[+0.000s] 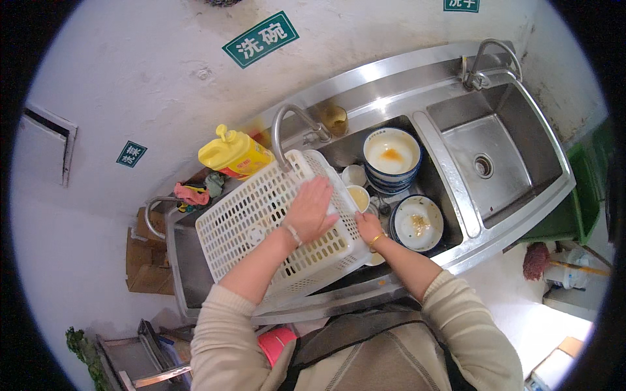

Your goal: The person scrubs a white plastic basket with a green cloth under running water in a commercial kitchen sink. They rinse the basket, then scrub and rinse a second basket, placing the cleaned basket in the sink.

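Note:
A white slotted plastic basket (254, 220) lies bottom up, tilted, over the left part of the steel sink. Flat on its base rests my left hand (310, 207), fingers spread. My right hand (368, 227) has its fingers at the basket's right rim; whether they grip it is hard to tell. Right of the basket stand a stack of blue-rimmed bowls (392, 154) with an orange stain in the top one, and a second stack (419, 222) with food scraps. Between basket and bowls are small cups, one holding yellowish liquid (358, 197). A curved faucet (279, 132) reaches over the basket's back edge.
A yellow detergent jug (237, 154) stands behind the basket, with pink and green cloths (192, 194) to its left. The right basin (494, 156) has its own faucet (494, 54). A cardboard box (146, 264) is at the left, a green crate (562, 215) at the right.

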